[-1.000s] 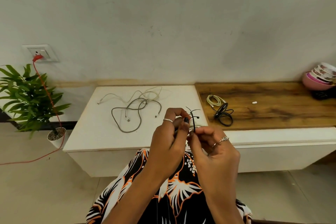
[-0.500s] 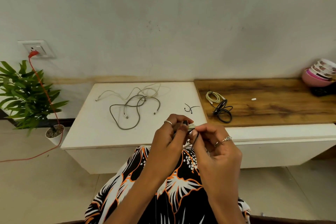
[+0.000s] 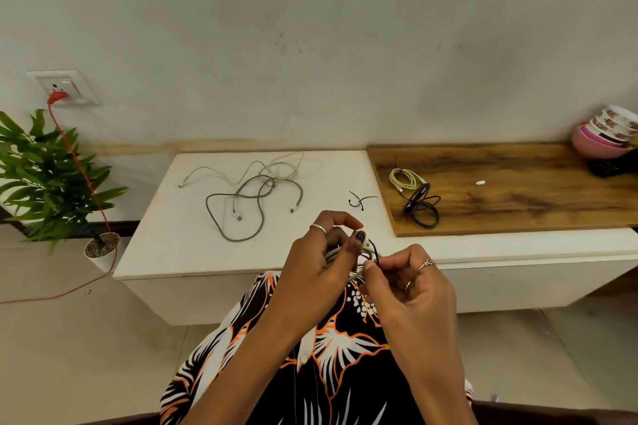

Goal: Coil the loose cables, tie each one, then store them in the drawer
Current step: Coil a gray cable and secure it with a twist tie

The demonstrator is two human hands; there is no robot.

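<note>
Low centre of frame: left hand (image 3: 322, 260) clamps a coiled pale cable (image 3: 359, 273); right hand (image 3: 411, 281) pinches a black tie (image 3: 374, 249) at the coil. Behind them on the white table (image 3: 162, 245): spare black ties (image 3: 359, 200), loose grey cable (image 3: 241, 209), loose white cable (image 3: 248, 169). Right, on wooden top (image 3: 535, 197): tied cream coil (image 3: 404, 178), black coil (image 3: 423, 207).

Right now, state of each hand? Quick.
Left hand: closed, fingers gripping the coiled white cable.
Right hand: closed, fingers pinching the black tie at the coil.
</note>
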